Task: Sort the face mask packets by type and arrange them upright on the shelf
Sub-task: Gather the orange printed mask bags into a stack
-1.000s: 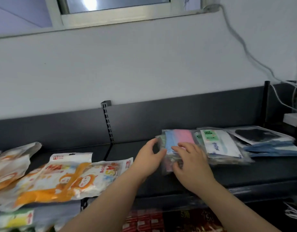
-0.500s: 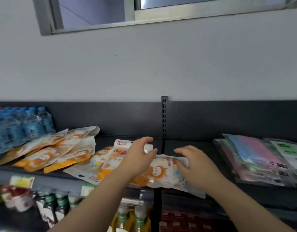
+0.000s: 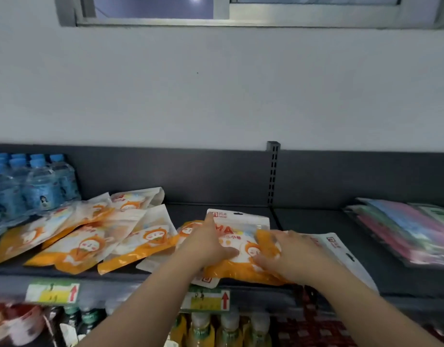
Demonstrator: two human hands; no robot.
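Observation:
An orange-and-white face mask packet (image 3: 241,234) lies flat near the front of the dark shelf (image 3: 313,221). My left hand (image 3: 208,244) rests on the packet's left part with its fingers stretched toward the top edge. On its right part my right hand (image 3: 293,256) presses down, fingers spread flat. A second white packet (image 3: 341,249) sticks out from under my right hand. More orange-and-white packets (image 3: 90,241) lie scattered flat to the left. At the far right a stack of clear packets with pastel masks (image 3: 403,234) lies tilted.
Shrink-wrapped water bottles (image 3: 35,186) stand at the shelf's far left. A slotted metal upright (image 3: 273,171) divides the back panel. Price labels (image 3: 208,300) hang on the front rail, with drink bottles (image 3: 228,329) on the shelf below.
Both hands left the pastel stack at the right and moved left onto the orange-and-white packet. My view swung left, and the water bottles came into sight.

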